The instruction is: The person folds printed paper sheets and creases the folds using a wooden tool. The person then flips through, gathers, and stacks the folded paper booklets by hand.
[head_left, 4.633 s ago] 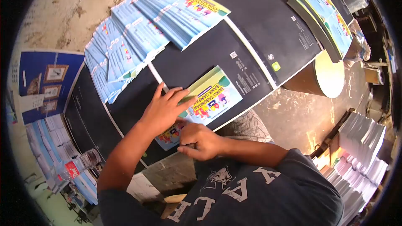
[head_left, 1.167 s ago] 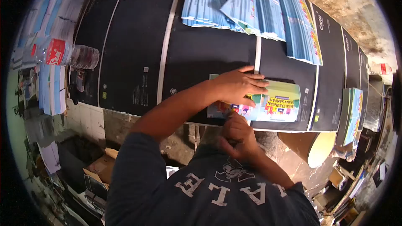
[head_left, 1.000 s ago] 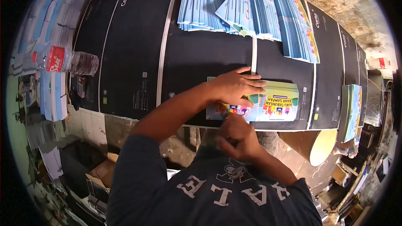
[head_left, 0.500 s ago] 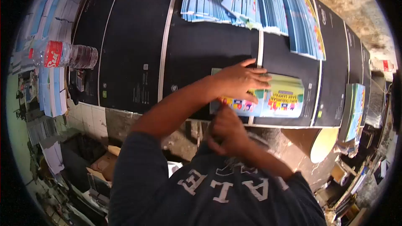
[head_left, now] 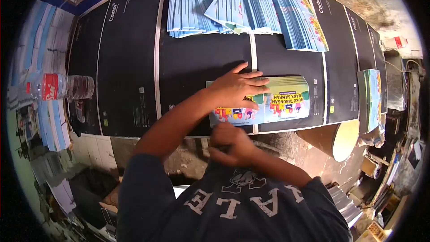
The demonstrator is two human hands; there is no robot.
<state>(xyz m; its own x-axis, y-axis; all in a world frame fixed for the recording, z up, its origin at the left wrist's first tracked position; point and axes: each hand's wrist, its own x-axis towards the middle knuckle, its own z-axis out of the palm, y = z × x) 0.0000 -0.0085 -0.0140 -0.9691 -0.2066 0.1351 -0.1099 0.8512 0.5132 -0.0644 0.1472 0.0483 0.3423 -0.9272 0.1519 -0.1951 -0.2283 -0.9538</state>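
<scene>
An open printed booklet cover [head_left: 286,104], green and light blue with colourful lettering, lies near the front edge of the black-topped table [head_left: 201,58]. My left hand [head_left: 237,90] rests on its left part with the fingers spread, palm down. Close to the cover's lower left corner, at the table's front edge, is my right hand [head_left: 234,143]. It is curled into a fist and somewhat blurred. Whatever its fingers may hold is hidden.
Fanned rows of blue booklets [head_left: 242,4] lie along the table's far side. A smaller stack of booklets [head_left: 371,101] sits at the right end. On the left are a water bottle [head_left: 60,86] and tall paper stacks [head_left: 45,36]. A round-ended roll [head_left: 345,142] stands below the edge.
The view has shifted, so the table things appear further left. My left hand stays spread on the cover. My right fist has moved slightly down, away from the cover's edge.
</scene>
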